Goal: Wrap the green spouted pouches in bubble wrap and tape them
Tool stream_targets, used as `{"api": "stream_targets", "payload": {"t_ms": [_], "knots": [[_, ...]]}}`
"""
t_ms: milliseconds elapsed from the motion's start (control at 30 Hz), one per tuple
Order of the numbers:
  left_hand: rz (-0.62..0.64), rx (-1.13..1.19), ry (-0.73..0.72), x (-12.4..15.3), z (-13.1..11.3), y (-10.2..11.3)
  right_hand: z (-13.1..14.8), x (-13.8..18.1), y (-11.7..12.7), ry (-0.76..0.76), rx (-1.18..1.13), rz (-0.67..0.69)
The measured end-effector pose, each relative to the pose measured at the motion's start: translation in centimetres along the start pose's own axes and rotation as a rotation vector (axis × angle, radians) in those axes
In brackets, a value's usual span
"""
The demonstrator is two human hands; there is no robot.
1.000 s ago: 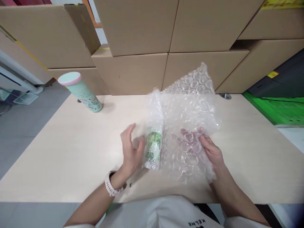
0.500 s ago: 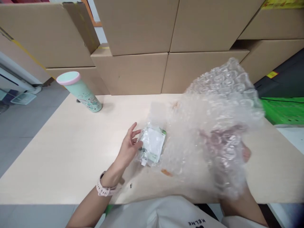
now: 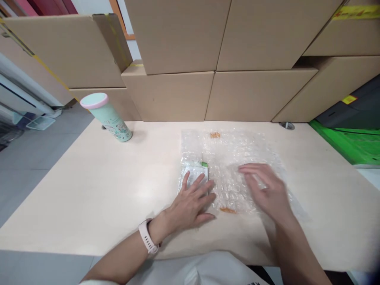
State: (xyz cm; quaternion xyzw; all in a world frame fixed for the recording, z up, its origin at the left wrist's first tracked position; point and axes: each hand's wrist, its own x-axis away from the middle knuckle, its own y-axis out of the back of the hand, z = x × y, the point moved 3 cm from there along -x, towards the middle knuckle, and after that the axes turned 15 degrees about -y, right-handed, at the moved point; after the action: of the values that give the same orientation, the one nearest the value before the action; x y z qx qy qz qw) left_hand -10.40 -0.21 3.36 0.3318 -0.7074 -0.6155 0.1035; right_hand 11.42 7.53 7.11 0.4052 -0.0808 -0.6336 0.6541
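Palm down and fingers spread, a worker's left hand (image 3: pixel 191 204) lies across a green-and-white packet (image 3: pixel 198 171) at the left end of a bubble-wrap sheet (image 3: pixel 225 158), midway between the worktop's (image 3: pixel 89 198) far and near edges; the right hand (image 3: pixel 265 190), blurred and loosely curved, grips nothing visible over the sheet, contact unclear; if the left hand's pressure eased, the packet could slide askew or the springy wrap lift.

Left hand (image 3: pixel 191 204) lies spread over a packet (image 3: pixel 196 170) and bubble wrap (image 3: pixel 227 168), right hand (image 3: pixel 269 192) over the wrap's right; a cup (image 3: pixel 111 120) stands far left on the surface (image 3: pixel 89 194).
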Motion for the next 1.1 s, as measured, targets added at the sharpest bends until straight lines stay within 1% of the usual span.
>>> {"api": "stream_targets", "payload": {"t_ms": [33, 100, 133, 200, 267, 300, 367, 433, 467, 500, 533, 600, 700, 767, 833, 900, 933, 1000, 1100], "knots": [[0.017, -0.002, 0.011, -0.1, 0.1, -0.2, 0.4, 0.3, -1.5, 0.014, -0.007, 0.161], [0.027, -0.028, 0.044, -0.3, 0.2, -0.1, 0.7, 0.9, -3.9, 0.030, 0.024, 0.395], [0.026, -0.046, 0.062, -0.4, 0.2, 0.0, 0.6, 1.1, -4.6, 0.030, 0.049, 0.467], [0.009, -0.093, 0.097, -0.6, 0.2, 0.7, 0.4, 1.4, -5.5, 0.033, 0.099, 0.543], [-0.032, -0.149, 0.130, -0.5, 0.1, 1.6, 0.2, 1.5, -5.6, 0.040, 0.143, 0.553], [-0.074, -0.186, 0.153, -0.3, 0.2, 2.2, 0.2, 1.4, -5.6, 0.042, 0.167, 0.552], [-0.212, -0.281, 0.234, 0.5, 0.7, 3.7, 0.2, 1.3, -5.4, 0.037, 0.219, 0.542], [-0.369, -0.377, 0.370, 1.8, 1.7, 5.1, 0.0, 1.1, -5.2, 0.021, 0.273, 0.520], [-0.424, -0.415, 0.450, 2.5, 2.5, 5.6, -0.2, 0.9, -5.0, 0.010, 0.302, 0.501], [-0.450, -0.438, 0.532, 3.2, 3.3, 6.0, -0.5, 0.8, -4.8, -0.005, 0.335, 0.477], [-0.447, -0.448, 0.611, 3.9, 4.1, 6.2, -0.9, 0.6, -4.6, -0.028, 0.372, 0.448], [-0.388, -0.436, 0.750, 4.9, 5.6, 6.3, -2.0, 0.3, -4.0, -0.093, 0.464, 0.378], [-0.225, -0.333, 0.910, 5.5, 7.0, 5.8, -3.0, 0.0, -3.3, -0.166, 0.591, 0.238], [-0.101, -0.214, 0.984, 5.5, 7.4, 5.2, -2.5, 0.2, -3.6, -0.151, 0.554, 0.192], [-0.039, -0.110, 1.028, 5.5, 7.5, 4.7, -1.3, 0.6, -4.5, -0.115, 0.389, 0.241], [-0.074, -0.030, 1.037, 5.6, 7.7, 4.4, 0.3, 1.4, -5.8, -0.079, 0.199, 0.349], [-0.122, 0.013, 1.033, 5.7, 7.8, 4.3, 1.0, 1.8, -6.5, -0.050, 0.142, 0.403], [-0.252, 0.137, 1.022, 6.1, 8.2, 4.1, 2.1, 2.5, -7.6, 0.000, 0.111, 0.484], [-0.478, 0.431, 1.025, 6.7, 8.9, 3.6, 2.7, 3.0, -8.3, 0.033, 0.140, 0.522]]}}
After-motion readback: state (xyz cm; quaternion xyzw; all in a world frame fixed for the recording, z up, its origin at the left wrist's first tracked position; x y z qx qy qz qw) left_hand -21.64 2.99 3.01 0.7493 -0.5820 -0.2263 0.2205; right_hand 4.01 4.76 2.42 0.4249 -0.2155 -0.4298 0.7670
